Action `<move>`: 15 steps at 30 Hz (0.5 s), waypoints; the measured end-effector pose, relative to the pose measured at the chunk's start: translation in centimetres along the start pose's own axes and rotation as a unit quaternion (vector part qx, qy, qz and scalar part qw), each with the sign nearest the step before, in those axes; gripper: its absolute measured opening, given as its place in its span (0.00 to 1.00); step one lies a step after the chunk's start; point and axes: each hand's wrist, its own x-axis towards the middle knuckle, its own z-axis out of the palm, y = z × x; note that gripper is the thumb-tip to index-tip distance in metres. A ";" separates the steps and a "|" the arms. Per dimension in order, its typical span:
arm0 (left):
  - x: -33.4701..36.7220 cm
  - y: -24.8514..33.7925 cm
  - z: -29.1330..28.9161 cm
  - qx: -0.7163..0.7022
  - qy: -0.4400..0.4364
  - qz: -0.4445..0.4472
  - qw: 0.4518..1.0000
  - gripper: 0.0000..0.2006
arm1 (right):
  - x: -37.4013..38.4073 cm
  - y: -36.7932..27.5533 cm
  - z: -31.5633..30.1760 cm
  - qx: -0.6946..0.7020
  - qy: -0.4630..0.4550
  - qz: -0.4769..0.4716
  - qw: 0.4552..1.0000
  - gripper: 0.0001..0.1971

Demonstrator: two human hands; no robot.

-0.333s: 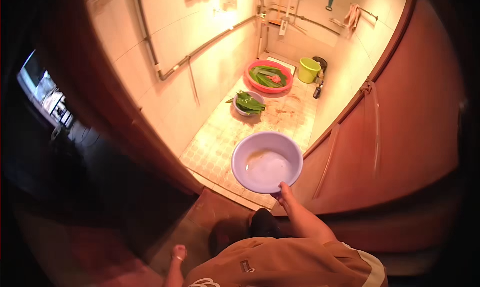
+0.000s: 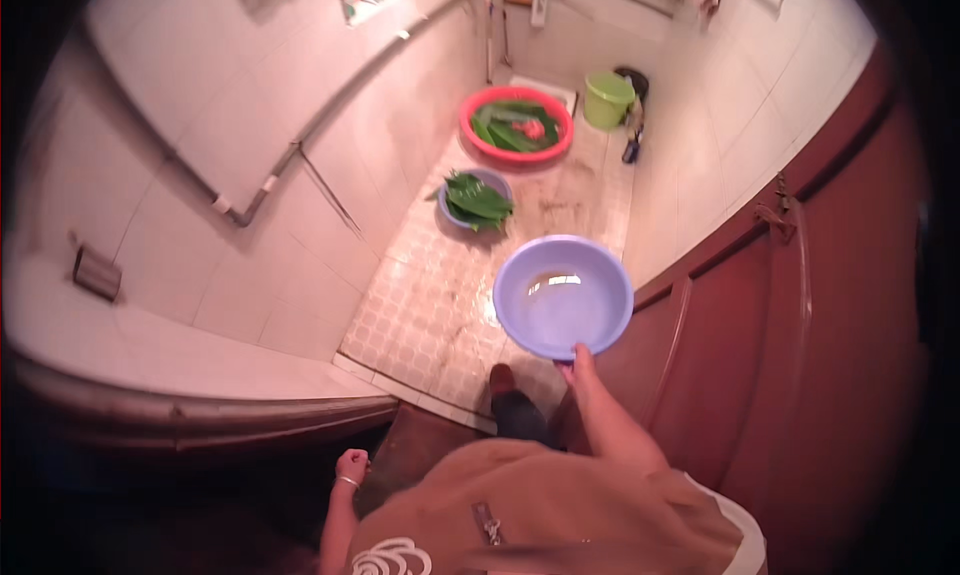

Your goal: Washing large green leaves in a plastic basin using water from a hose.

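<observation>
One right hand (image 2: 583,367) grips a round, smooth lilac plastic basin (image 2: 563,297).

One head-worn fisheye view only, looking steeply down from above the person's chest and out over a tiled floor (image 2: 440,305) ahead. Lens faces forward-down: the person's torso fills the bottom edge, right forearm rising from there, left hand (image 2: 351,467) low at lower left. Close range to the blue basin (image 2: 562,297) held near centre; the far end of the room with the red basin (image 2: 516,124) and green bucket (image 2: 608,99) sits small at the top. Tiled wall (image 2: 250,175) bends along the left, a red-brown door (image 2: 800,325) curves down the right. Dark rim all round. No second view is shown alongside it.
</observation>
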 end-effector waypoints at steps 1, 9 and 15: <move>0.4 -1.3 0.0 0.099 -0.001 -0.024 0.995 0.14 | 1.1 -0.6 0.8 -0.010 0.011 -0.002 1.000 0.21; 7.0 8.0 4.0 0.227 -0.118 -0.108 0.961 0.12 | 13.4 -13.5 8.7 -0.074 -0.010 -0.013 0.997 0.27; 23.2 19.6 11.1 0.240 -0.124 -0.123 0.955 0.10 | 22.7 -24.2 15.8 -0.084 0.007 -0.035 0.996 0.26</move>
